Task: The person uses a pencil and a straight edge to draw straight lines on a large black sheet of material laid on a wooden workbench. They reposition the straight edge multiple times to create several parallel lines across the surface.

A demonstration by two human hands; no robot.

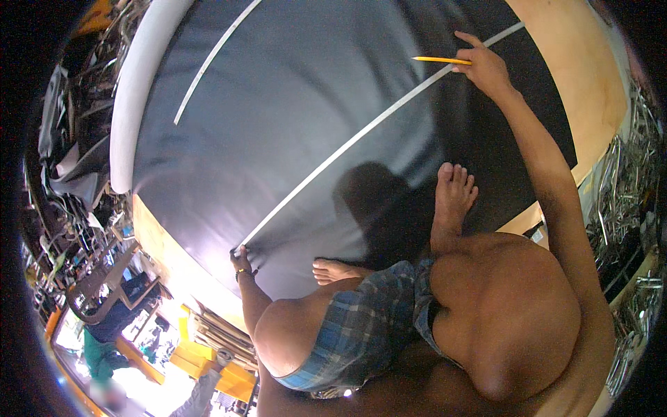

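A long, thin white straightedge (361, 132) lies slantwise across a wide black sheet (278, 104) that looks like leather or vinyl. Its near left end is pinched and held down by the fingers of my left hand (241, 262), which has a band at the wrist. My right hand (486, 69) rests by the far right end, gripping a yellow pencil (438, 60). The pencil points left and lies nearly flat above the sheet. One finger of that hand stretches out, and the thumb is near the straightedge.
Another pale strip (208, 59) lies at the upper left. A white roll (132, 111) borders the sheet on the left; a light wooden surface (590, 76) shows at the right. My bare feet (455, 191) are on the sheet. Hanging dark scraps and yellow boxes (193, 358) stand around.
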